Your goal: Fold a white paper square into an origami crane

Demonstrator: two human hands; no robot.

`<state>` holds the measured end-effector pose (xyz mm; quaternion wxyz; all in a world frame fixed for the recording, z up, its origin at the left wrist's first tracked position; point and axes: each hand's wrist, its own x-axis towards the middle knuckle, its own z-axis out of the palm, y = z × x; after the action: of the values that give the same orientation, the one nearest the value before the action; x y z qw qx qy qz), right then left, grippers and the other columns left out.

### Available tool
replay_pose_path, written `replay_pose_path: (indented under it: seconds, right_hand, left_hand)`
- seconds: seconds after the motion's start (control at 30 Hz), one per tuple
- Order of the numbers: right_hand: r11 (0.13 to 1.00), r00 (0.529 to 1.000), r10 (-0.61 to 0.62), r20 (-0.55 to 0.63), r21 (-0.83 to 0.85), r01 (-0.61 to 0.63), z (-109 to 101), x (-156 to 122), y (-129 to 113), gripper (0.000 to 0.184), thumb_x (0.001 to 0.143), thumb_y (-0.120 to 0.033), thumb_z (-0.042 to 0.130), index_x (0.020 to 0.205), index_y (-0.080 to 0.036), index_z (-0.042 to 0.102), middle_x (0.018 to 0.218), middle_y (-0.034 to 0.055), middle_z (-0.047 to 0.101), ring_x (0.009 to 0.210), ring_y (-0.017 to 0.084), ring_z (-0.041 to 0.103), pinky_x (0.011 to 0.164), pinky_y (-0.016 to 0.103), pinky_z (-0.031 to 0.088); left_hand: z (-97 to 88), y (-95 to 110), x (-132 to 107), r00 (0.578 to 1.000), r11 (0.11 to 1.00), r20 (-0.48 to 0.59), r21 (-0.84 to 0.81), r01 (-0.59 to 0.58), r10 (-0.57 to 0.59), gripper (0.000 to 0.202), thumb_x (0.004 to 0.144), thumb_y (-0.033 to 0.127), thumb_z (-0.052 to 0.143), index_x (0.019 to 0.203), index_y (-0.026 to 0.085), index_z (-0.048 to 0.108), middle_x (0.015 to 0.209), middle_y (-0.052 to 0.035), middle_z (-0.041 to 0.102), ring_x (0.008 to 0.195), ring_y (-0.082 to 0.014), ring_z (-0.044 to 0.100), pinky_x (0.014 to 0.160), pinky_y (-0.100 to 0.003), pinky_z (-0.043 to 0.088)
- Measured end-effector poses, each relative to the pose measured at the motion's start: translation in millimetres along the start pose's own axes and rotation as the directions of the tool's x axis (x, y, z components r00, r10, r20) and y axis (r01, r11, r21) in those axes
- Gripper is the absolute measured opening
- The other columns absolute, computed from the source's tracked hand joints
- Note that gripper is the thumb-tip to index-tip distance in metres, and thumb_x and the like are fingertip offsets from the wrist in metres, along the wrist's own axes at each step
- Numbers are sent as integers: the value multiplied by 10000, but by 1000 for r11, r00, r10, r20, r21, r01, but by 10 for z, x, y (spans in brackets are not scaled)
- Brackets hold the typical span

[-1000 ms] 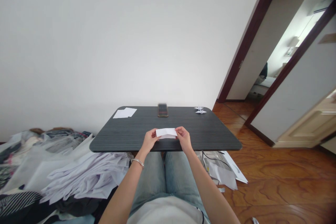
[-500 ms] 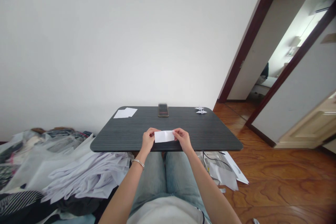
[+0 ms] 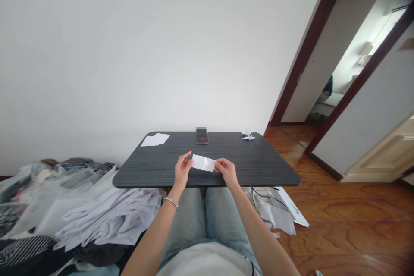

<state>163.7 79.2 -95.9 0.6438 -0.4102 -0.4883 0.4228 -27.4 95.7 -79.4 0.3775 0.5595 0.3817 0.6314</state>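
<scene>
Paper strip (image 3: pixel 203 163), newly tilted above near edge of tabletop (image 3: pixel 258 168), is being pinched by right hand (image 3: pixel 227 170), left hand (image 3: pixel 182 170) being half-opened, contact unclear, support seemingly being shifted rightward.

Bright, soft, fairly even indoor light; main source can't be told. Wall (image 3: pixel 161 51) pale, palest low behind the table (image 3: pixel 155 168), greyer toward upper left. Far-right doorway room shows a blown-out bright strip (image 3: pixel 393 21). Near-right floor (image 3: pixel 333 246) has a glare patch. Folded paper (image 3: pixel 203 163) nearly washed out, creases faint. Deep shadow among near-left clothes (image 3: pixel 100 253). Wide-angle stretch: door frame (image 3: pixel 306 51) leans hard. Upper-right corner darkened. Paper cranes (image 3: pixel 249 137) small, soft; phone (image 3: pixel 202 136) blocky.
</scene>
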Motion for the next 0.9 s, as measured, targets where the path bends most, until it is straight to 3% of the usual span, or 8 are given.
replay_pose_path:
  seconds: [0.3, 0.47, 0.63, 0.9]
  right_hand:
    - [1000, 999, 24, 39, 0, -24, 6, -1, -10, 217, 680, -379, 676, 731, -174, 628, 580, -7, 625, 526, 133, 591, 524, 250, 484]
    - [999, 997, 34, 71, -15, -33, 19, -7, -31, 236, 673, -395, 673, 739, -179, 604, 606, 3, 635, 546, 150, 615, 521, 262, 503]
    - [998, 992, 33, 121, -63, -26, 39, -14, -54, 223, 682, -386, 663, 745, -182, 597, 589, 5, 631, 521, 149, 606, 500, 258, 495]
    - [985, 983, 9, 183, -173, 24, 45, -43, -86, 149, 693, -327, 649, 708, -181, 627, 499, -33, 566, 441, 118, 523, 460, 229, 437]
  left_hand:
    - [1, 17, -29, 996, 999, 77, 0, 34, -34, 179, 706, 311, 652, 766, 153, 593, 872, -54, 635, 784, -158, 582, 706, -264, 450]
    - [14, -4, -24, 990, 998, 128, 26, 61, -64, 180, 707, 314, 648, 780, 157, 601, 723, -15, 625, 681, -144, 580, 651, -250, 446]
    - [20, 9, -19, 976, 995, 198, 73, 73, -86, 222, 717, 313, 638, 859, 143, 661, 769, -49, 665, 684, -161, 595, 651, -262, 451]
    - [41, 98, -28, 958, 991, 272, 122, 63, -94, 220, 702, 329, 656, 818, 144, 686, 769, -60, 681, 676, -171, 599, 643, -267, 459]
